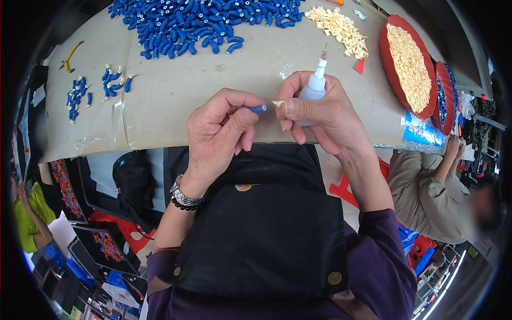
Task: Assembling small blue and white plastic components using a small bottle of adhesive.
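Note:
Between the thumb and fingers of my left hand [216, 128] is a short blue tube-like piece [257, 109], its pale end facing right. My right hand [333, 109] is wrapped round a translucent squeeze bottle [313, 89] with a white neck and a thin needle tip pointing up. The same hand's thumb and forefinger pinch a small cream-coloured piece [278, 103]. A small gap separates the cream piece from the blue piece's end. Both hands are above the table's near edge.
A big heap of curved blue pieces [197, 24] covers the table's far side, beside loose cream pieces [341, 32]. A red basin [388, 64] of cream pieces stands right. Blue pieces with cream ends [113, 82] and a yellow-handled tool [69, 57] lie left. A person [426, 192] sits at right.

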Available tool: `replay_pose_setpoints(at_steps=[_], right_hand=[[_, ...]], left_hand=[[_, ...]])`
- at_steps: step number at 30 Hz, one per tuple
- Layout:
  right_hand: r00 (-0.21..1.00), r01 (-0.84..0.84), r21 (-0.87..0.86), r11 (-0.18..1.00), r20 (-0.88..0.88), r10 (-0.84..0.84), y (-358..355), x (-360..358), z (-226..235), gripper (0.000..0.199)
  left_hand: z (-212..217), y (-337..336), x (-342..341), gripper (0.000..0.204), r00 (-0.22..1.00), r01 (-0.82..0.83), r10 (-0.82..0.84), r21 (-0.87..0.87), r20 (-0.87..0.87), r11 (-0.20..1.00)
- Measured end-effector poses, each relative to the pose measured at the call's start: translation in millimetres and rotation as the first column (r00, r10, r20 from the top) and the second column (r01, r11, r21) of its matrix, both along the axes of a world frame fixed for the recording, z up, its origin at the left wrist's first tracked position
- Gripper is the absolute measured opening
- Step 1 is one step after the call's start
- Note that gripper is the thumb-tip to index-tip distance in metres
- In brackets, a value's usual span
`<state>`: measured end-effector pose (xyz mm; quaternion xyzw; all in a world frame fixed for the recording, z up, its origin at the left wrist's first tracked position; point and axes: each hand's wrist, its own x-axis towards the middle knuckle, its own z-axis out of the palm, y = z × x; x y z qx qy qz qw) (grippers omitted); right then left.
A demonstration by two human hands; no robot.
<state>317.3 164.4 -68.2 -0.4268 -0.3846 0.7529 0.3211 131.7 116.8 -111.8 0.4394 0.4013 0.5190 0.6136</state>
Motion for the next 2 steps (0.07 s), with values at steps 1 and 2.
replay_pose_setpoints(at_steps=[1,2], right_hand=[[1.0,-0.022,-0.023,0.999,-0.015,0.022,0.0,0.4,-0.5,0.018],[0.999,-0.041,-0.022,0.999,-0.017,0.04,-0.3,0.6,-0.3,0.018]], left_hand=[[0.0,-0.1,0.2,0.013,1.0,0.0,0.0,0.001,-0.011,1.0],[0.1,-0.3,0.4,0.013,1.0,0.001,-0.001,0.001,-0.012,1.0]])
